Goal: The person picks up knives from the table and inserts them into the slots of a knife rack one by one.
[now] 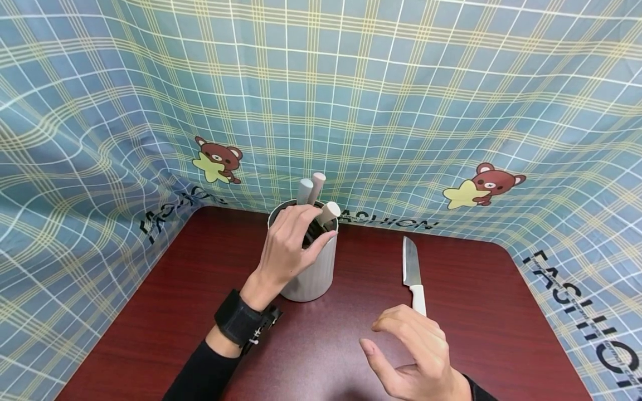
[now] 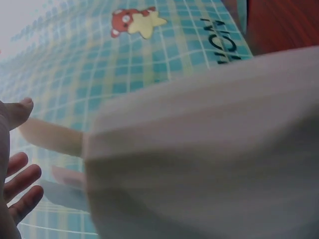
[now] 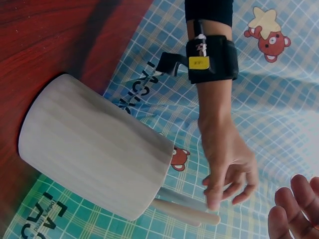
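A ribbed off-white cylindrical holder (image 1: pixel 313 278) stands upright near the table's back. Out of its top rise a pale blue handle (image 1: pixel 305 191), a pinkish handle (image 1: pixel 316 187) and a cream handle (image 1: pixel 329 212). Over the holder's mouth is my left hand (image 1: pixel 286 242), fingers loosely bent, thumb apart, nothing in its grasp. The right wrist view shows this left hand (image 3: pixel 229 167) just beyond the handle ends. A knife (image 1: pixel 412 264) with a white grip lies flat to the right, blade pointing away. My right hand (image 1: pixel 418 351), fingers spread and relaxed, overlaps the end of the knife's grip in the head view.
The dark red table (image 1: pixel 371 278) has rounded back corners. Blue checked cloth (image 1: pixel 341 122) with printed bears and lettering rises behind it and along both sides. A black strap with a small device (image 1: pixel 243 317) sits on the left wrist.
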`<state>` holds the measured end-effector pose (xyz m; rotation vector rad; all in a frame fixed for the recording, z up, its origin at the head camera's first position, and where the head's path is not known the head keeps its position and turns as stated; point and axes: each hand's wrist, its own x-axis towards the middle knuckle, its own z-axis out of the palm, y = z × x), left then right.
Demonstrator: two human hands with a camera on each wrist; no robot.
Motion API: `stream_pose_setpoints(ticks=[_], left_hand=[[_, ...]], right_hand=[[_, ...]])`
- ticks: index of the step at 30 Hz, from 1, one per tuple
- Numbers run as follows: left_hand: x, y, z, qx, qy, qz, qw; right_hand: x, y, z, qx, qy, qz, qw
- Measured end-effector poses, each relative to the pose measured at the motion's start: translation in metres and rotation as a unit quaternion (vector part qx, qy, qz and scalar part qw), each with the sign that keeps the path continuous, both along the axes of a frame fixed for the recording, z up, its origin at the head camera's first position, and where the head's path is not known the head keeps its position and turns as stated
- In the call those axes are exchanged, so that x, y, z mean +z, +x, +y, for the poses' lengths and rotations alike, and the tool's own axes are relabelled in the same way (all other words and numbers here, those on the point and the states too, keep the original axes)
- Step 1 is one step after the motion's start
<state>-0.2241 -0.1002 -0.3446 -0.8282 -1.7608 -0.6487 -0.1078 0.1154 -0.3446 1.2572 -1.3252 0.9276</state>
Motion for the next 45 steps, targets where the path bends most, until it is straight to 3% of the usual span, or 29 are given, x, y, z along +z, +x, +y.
stream_pose_setpoints(ticks=[4, 8, 18, 34, 45], left_hand=[[0.003, 0.016, 0.004, -0.009, 0.004, 0.048, 0.9988], [0.004, 0.031, 0.009, -0.018, 0.007, 0.071, 0.9973], [-0.005, 0.065, 0.024, -0.043, 0.008, 0.084, 0.9955], [-0.032, 0.093, 0.035, -0.048, -0.032, 0.084, 0.9948], [-0.031, 0.103, 0.035, -0.05, -0.03, 0.104, 0.9928]], right_hand=[[-0.001, 0.0, 0.0, -0.001, 0.001, 0.0, 1.0], [-0.002, 0.0, 0.002, -0.007, 0.004, -0.004, 1.0], [-0.005, 0.002, 0.005, -0.018, 0.004, -0.013, 1.0], [-0.002, 0.003, 0.005, -0.027, -0.004, -0.009, 1.0], [0.006, -0.003, 0.02, -0.077, -0.015, -0.029, 0.997]])
